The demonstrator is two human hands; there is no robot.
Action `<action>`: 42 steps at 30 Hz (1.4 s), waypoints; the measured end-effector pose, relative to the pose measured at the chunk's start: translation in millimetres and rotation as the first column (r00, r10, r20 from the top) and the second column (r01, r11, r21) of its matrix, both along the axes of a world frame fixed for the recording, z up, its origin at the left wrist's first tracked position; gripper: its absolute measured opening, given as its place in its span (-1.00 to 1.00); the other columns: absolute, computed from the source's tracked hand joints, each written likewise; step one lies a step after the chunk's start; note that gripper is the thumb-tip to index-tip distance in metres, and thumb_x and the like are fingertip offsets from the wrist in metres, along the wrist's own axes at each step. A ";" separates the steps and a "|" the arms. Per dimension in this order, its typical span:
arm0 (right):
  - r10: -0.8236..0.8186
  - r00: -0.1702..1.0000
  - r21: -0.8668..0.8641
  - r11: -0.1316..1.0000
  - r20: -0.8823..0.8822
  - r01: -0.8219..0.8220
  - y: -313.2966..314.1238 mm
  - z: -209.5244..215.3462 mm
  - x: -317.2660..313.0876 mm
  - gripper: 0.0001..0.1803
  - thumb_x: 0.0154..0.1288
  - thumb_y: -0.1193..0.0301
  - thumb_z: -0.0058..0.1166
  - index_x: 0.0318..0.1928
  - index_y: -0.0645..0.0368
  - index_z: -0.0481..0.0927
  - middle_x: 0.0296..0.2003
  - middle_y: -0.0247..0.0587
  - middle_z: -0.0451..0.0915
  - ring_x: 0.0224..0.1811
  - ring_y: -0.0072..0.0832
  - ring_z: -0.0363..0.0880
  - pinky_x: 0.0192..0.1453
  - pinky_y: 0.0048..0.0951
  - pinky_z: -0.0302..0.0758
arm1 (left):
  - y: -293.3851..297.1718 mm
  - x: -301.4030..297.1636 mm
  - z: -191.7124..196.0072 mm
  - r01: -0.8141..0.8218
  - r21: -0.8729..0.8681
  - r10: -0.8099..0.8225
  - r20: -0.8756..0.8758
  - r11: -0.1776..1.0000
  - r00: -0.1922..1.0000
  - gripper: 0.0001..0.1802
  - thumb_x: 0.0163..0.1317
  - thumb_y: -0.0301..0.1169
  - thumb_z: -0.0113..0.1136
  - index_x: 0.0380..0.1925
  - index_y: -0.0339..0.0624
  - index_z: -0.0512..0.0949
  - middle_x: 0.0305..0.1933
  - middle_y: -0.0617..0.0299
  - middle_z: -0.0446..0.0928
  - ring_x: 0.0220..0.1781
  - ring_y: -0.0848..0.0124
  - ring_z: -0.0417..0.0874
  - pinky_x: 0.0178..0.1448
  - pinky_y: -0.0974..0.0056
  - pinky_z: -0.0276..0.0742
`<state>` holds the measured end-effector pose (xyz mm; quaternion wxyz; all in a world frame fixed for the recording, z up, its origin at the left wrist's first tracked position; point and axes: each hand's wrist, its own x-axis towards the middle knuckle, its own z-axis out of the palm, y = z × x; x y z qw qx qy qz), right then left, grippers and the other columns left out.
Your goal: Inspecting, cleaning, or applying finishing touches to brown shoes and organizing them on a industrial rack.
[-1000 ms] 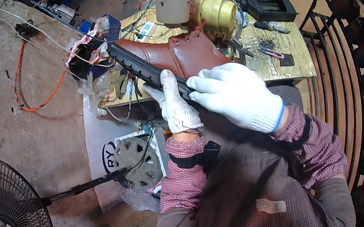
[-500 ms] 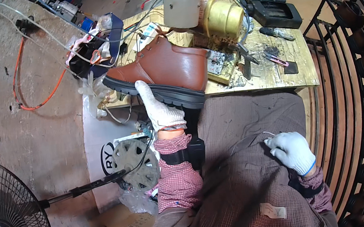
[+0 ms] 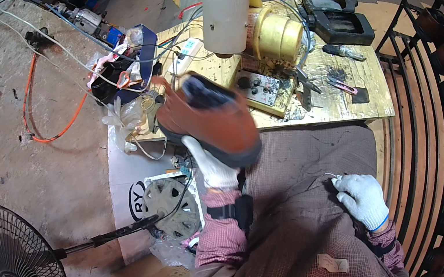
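A brown shoe (image 3: pixel 208 126) is held up by the left hand (image 3: pixel 212 166) at the near edge of the table (image 3: pixel 372 107), close to the centre of the clock face, its heel turned toward 5 o'clock and its dark opening tipped toward 12. The shoe is blurred; for good handling, it is judged, the sole should be gripped firmly at its middle, the wrist rolled slowly, and the upper left unsqueezed. Clearance should also be kept from the control box (image 3: pixel 264 89) at 2 o'clock and the yellow motor (image 3: pixel 278 35) at 1 o'clock, against which the leather could be scuffed. The left hand, gloved in white, is closed on the sole from below, its thumb laid along the near side, its fingers hidden underneath; the forearm (image 3: pixel 220 235) is extended upward from between 6 and 7 o'clock. The right hand (image 3: pixel 363 201), also gloved, is rested on the lap (image 3: pixel 306 151) at 4 o'clock, fingers curled. A thin pale strand (image 3: pixel 331 174) is seen at its fingertips, though whether it is pinched there cannot be told.
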<state>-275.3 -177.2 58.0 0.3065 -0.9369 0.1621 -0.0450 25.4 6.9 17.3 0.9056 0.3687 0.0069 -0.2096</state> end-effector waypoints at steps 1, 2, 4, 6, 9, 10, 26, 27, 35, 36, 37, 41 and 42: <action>0.037 0.999 -0.005 0.999 -0.036 -0.037 -1.5 0.6 4.5 -0.71 0.19 0.38 0.32 -0.07 0.16 0.74 -0.12 -0.07 0.76 -0.08 -0.11 0.74 -0.01 -0.14 0.60 | 14.9 -5.1 -15.0 0.099 -0.051 -0.100 -0.015 0.994 0.995 -0.02 0.39 0.47 -0.11 0.57 0.04 0.20 0.58 0.17 0.27 0.57 0.13 0.31 0.55 -0.02 0.38; 0.089 0.994 -0.006 0.996 -0.067 -0.089 -0.1 1.9 9.1 -0.70 0.20 0.38 0.31 -0.04 0.15 0.74 -0.09 -0.06 0.76 -0.07 -0.10 0.74 0.00 -0.13 0.60 | 38.7 -11.2 -34.2 0.182 -0.100 -0.184 -0.021 0.978 0.983 -0.03 0.41 0.46 -0.14 0.57 0.03 0.19 0.60 0.14 0.24 0.59 0.13 0.27 0.56 -0.02 0.36; 0.170 0.985 -0.021 0.985 -0.039 -0.171 3.4 7.8 21.5 -0.68 0.21 0.37 0.30 -0.02 0.15 0.74 -0.06 -0.05 0.76 -0.06 -0.10 0.74 0.01 -0.13 0.60 | 89.0 5.3 -172.7 -0.016 0.132 0.019 -0.024 0.991 1.000 -0.04 0.43 0.46 -0.19 0.54 -0.03 0.24 0.52 0.07 0.35 0.47 0.09 0.44 0.47 -0.01 0.48; 0.153 0.987 -0.049 0.987 -0.055 -0.156 -2.4 5.1 22.3 -0.66 0.21 0.36 0.30 0.00 0.14 0.73 -0.04 -0.04 0.76 -0.06 -0.09 0.73 0.02 -0.13 0.60 | 82.5 -21.1 -176.9 0.065 0.130 -0.054 -0.082 0.989 0.995 -0.04 0.43 0.46 -0.20 0.53 -0.04 0.25 0.51 0.06 0.37 0.46 0.08 0.46 0.46 -0.01 0.50; 0.168 0.984 -0.033 0.985 -0.051 -0.170 -2.0 3.2 21.6 -0.65 0.22 0.35 0.30 0.01 0.14 0.73 -0.01 0.00 0.75 -0.06 -0.08 0.73 0.03 -0.13 0.60 | 72.5 -38.4 -150.9 0.149 0.146 -0.123 -0.172 0.978 0.977 -0.04 0.43 0.47 -0.22 0.52 -0.06 0.28 0.47 0.04 0.40 0.41 0.08 0.51 0.42 -0.02 0.54; 0.157 0.986 -0.032 0.987 -0.063 -0.159 -0.4 4.6 20.4 -0.65 0.21 0.35 0.30 0.01 0.16 0.73 -0.01 0.00 0.75 -0.05 -0.09 0.74 0.04 -0.13 0.61 | 52.9 -27.2 -138.6 0.177 0.147 -0.146 -0.203 0.973 0.968 -0.03 0.44 0.47 -0.23 0.51 -0.06 0.28 0.46 0.03 0.42 0.39 0.07 0.52 0.41 -0.02 0.56; -0.027 0.996 -0.084 0.996 0.081 0.034 3.1 6.4 27.9 -0.23 -0.02 0.35 0.43 0.29 0.19 0.55 0.20 0.18 0.61 0.05 0.06 0.69 0.12 -0.13 0.62 | 6.2 -28.5 -0.3 0.416 0.337 -0.272 -0.400 0.845 0.875 0.01 0.43 0.50 -0.36 0.48 -0.10 0.35 0.39 -0.02 0.52 0.27 0.06 0.66 0.31 -0.05 0.67; -0.031 0.996 -0.082 0.996 0.078 0.037 4.5 13.5 32.6 -0.23 -0.02 0.35 0.43 0.29 0.19 0.55 0.20 0.18 0.61 0.05 0.06 0.69 0.12 -0.13 0.62 | 6.7 -32.8 3.3 0.420 0.338 -0.274 -0.402 0.842 0.874 0.01 0.43 0.50 -0.36 0.48 -0.10 0.35 0.39 -0.02 0.52 0.27 0.06 0.66 0.31 -0.05 0.67; 0.584 0.788 -0.358 0.790 0.195 -0.498 12.6 21.7 24.6 -0.42 0.28 0.38 0.01 0.36 -0.04 0.50 0.10 -0.01 0.61 -0.43 -0.27 0.60 -0.30 -0.27 0.61 | -2.3 -75.5 -37.5 0.344 0.046 -0.295 -0.417 0.938 0.860 0.00 0.40 0.50 -0.19 0.56 0.03 0.18 0.43 0.01 0.45 0.33 0.03 0.59 0.37 -0.11 0.60; 0.552 0.819 -0.320 0.813 0.155 -0.487 13.9 31.4 19.9 -0.56 0.27 0.38 0.07 0.17 0.10 0.60 -0.18 -0.01 0.65 -0.45 -0.22 0.59 -0.30 -0.26 0.60 | -8.3 -83.7 -34.5 0.396 0.020 -0.355 -0.400 0.918 0.845 -0.01 0.40 0.49 -0.17 0.58 0.04 0.15 0.45 0.02 0.42 0.37 0.02 0.55 0.41 -0.13 0.56; 0.488 0.869 -0.329 0.837 0.087 -0.437 16.8 37.2 18.4 -0.67 0.25 0.36 0.11 0.01 0.15 0.62 -0.30 -0.03 0.62 -0.46 -0.18 0.59 -0.31 -0.24 0.59 | -21.4 -93.5 -21.6 0.443 0.080 -0.400 -0.308 0.893 0.863 -0.01 0.41 0.48 -0.16 0.58 0.03 0.13 0.48 0.03 0.40 0.42 0.01 0.51 0.45 -0.14 0.52; 0.338 0.910 -0.457 0.866 0.241 -0.201 23.2 76.7 -23.9 -0.79 0.02 0.29 0.23 -0.41 0.18 0.60 -0.46 -0.10 0.57 -0.43 -0.09 0.60 -0.25 -0.13 0.60 | -45.2 -96.9 19.9 0.714 0.239 -0.745 0.069 0.658 0.663 -0.07 0.48 0.37 -0.12 0.58 -0.05 0.14 0.55 0.03 0.32 0.51 0.03 0.42 0.55 -0.13 0.41; 0.324 0.883 -0.514 0.850 0.340 -0.113 23.4 102.8 -37.3 -0.77 -0.03 0.28 0.24 -0.42 0.16 0.60 -0.44 -0.14 0.56 -0.42 -0.10 0.60 -0.22 -0.12 0.61 | -51.0 -91.9 21.7 0.759 0.279 -0.806 0.142 0.589 0.574 -0.09 0.49 0.35 -0.12 0.57 -0.07 0.16 0.53 0.03 0.34 0.51 0.05 0.43 0.54 -0.12 0.41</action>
